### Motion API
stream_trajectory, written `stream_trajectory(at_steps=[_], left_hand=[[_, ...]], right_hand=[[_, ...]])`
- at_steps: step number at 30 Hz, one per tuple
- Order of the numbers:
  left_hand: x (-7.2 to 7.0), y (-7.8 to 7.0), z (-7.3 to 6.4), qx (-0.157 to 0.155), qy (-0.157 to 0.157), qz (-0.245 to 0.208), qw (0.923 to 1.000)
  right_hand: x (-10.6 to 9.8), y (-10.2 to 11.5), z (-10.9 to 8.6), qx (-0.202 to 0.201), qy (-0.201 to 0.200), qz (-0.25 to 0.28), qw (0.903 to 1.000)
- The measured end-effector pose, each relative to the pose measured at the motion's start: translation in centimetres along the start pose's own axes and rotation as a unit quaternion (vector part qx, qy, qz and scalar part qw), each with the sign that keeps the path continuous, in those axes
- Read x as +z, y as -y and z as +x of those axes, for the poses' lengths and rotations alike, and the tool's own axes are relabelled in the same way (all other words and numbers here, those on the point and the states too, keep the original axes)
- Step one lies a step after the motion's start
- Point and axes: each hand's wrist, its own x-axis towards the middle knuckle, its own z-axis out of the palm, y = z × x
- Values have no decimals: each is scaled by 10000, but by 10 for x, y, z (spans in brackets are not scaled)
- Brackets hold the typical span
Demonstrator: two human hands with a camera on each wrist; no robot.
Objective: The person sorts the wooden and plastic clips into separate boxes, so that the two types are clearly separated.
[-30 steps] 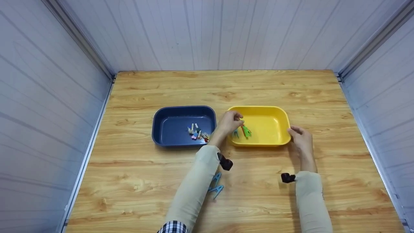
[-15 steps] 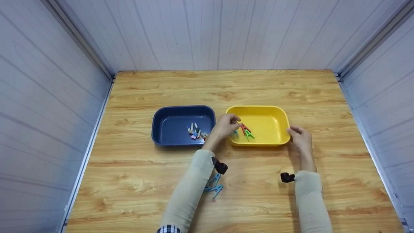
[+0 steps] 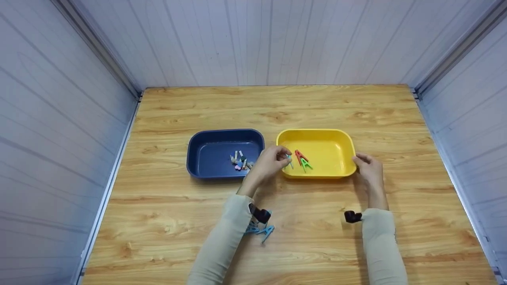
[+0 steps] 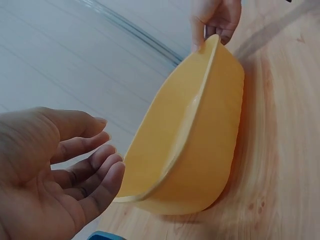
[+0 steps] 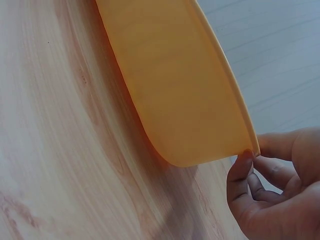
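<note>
My left hand (image 3: 270, 160) hovers at the near-left rim of the yellow plastic basin (image 3: 328, 152), its fingers loosely bent. In the left wrist view a gap separates that hand's thumb from its fingers (image 4: 100, 195), and nothing is between them. Inside the basin, toward its left end, lie a red clothespin (image 3: 300, 155), a green clothespin (image 3: 305, 163) and a blue clothespin (image 3: 290, 161), the last partly behind my left fingertips. At the basin's right end my right hand (image 3: 371, 170) pinches the rim between thumb and fingers, as the right wrist view shows (image 5: 280, 185).
A dark blue basin (image 3: 208, 158) stands to the left, with several small wooden clips (image 3: 239, 161) in colours inside, partly covered by my left hand. Several light blue clothespins (image 3: 267, 230) lie on the wooden table (image 3: 309, 245) near my left forearm. Panel walls (image 3: 245, 43) enclose the table.
My left hand has drawn back left and toward me from over the yellow basin. The red and green clothespins dropped from it and lie apart on the basin floor. The right hand stays put.
</note>
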Motion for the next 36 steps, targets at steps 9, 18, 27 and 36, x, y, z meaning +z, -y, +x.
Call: stream_trajectory(at_steps=[9,18,27,36], left_hand=[[-8,9,-24,265,229,121,9993],[-14,26,-51,351,115,-41,9993],[-4,45,-71,255,733,96,9969],[17,63,-83,-156,1215,399,9917]], right_hand=[[-1,-1,0,-24,-18,84,10000],[-1,2,-1,35,115,270,9996],[2,1,0,40,59,230,9997],[1,0,0,-60,56,285,9996]])
